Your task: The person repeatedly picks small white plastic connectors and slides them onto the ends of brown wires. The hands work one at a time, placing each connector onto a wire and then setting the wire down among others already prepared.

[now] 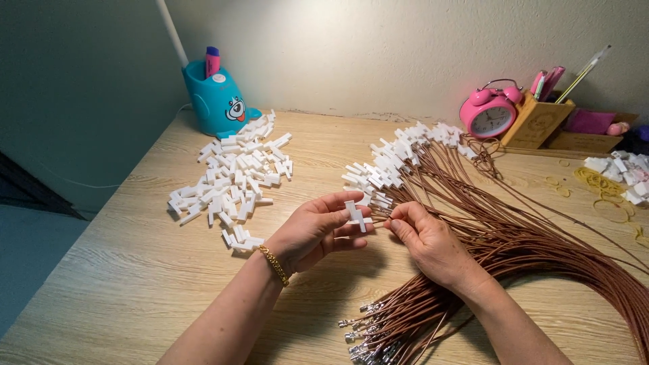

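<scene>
My left hand (318, 230) pinches a small white plastic cross (357, 216) between thumb and fingers. My right hand (429, 240) rests on a large bundle of brown cords (527, 236) and pinches one cord's end, right against the cross. Several cords carry white crosses (392, 162) at their far ends, fanned out beyond my hands. The metal clasps (368, 334) of the cords lie at the near edge. A pile of loose white pieces (233, 179) lies to the left of my left hand.
On the wooden table (135, 270) a blue cartoon pen holder (220, 101) stands at the back left, a pink alarm clock (488, 111) and a wooden organiser (541, 122) at the back right. Yellow rubber bands (598, 182) and more white pieces (625, 172) lie far right.
</scene>
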